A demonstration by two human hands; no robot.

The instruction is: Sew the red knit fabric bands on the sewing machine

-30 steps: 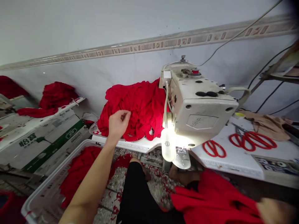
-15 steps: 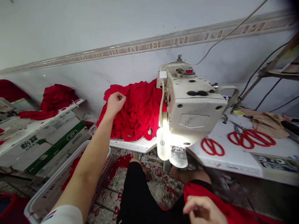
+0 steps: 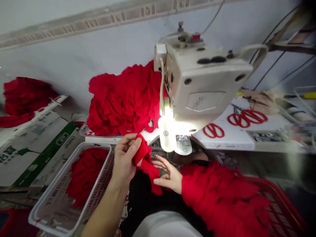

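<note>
My left hand (image 3: pixel 127 154) pinches a small piece of red fabric (image 3: pixel 145 158) between thumb and fingers, above my lap. The piece hangs down to the right, toward my right hand (image 3: pixel 170 176). That hand is open, its fingers spread beside the cloth; whether they touch it I cannot tell. A mass of red cloth (image 3: pixel 222 197) hides my right forearm. Just beyond my hands stands a sewing machine (image 3: pixel 204 85) with its lamp (image 3: pixel 166 135) lit. A heap of red fabric pieces (image 3: pixel 123 98) lies left of the machine.
On my left a white plastic basket (image 3: pixel 108 148) contains more red cloth. A red basket (image 3: pixel 283 204) stands at lower right. Several red-handled scissors (image 3: pixel 248 118) lie on the white table (image 3: pixel 232 143) right of the machine. A green-and-white box (image 3: pixel 49 141) is at far left.
My left hand has come back from the heap toward my lap and now holds a red fabric piece. My right hand has moved up and left to meet it. The view has shifted.
</note>
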